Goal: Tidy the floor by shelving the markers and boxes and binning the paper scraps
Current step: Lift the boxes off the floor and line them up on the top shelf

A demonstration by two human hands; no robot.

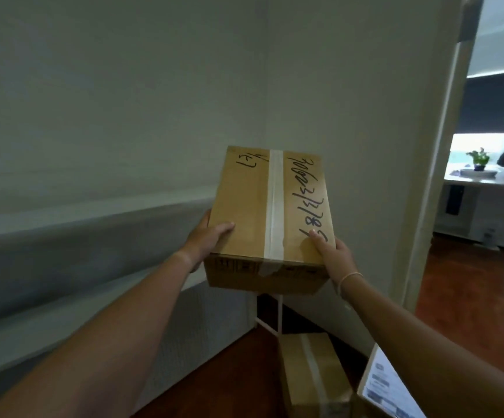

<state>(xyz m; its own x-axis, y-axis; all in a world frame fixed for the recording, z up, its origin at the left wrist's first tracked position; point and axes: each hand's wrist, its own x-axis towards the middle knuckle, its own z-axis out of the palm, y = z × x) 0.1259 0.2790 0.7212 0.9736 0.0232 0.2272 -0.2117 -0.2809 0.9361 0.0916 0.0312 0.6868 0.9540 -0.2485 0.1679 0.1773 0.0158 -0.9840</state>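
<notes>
1. Squarely in the middle of the view, a taped cardboard box (270,218) with black handwriting on its lid is held up in front of a pale wall (124,101).
2. Left hand (207,239) grasps the box's 9 o'clock side, thumb on the lid, fingers hidden under the edge.
3. Right hand (333,251) grasps the near corner at 4 o'clock, thumb pressed on the lid by the writing; a thin band circles that wrist.
4. Below the box, at 6 o'clock, a white frame (274,315) stands on the wooden floor (229,372).
5. Second taped box (314,375) lies on the floor at 5 o'clock, just beside a labelled carton (386,384).
6. At 3 o'clock a doorway shows a bench (486,182) carrying a small potted plant (480,159).
</notes>
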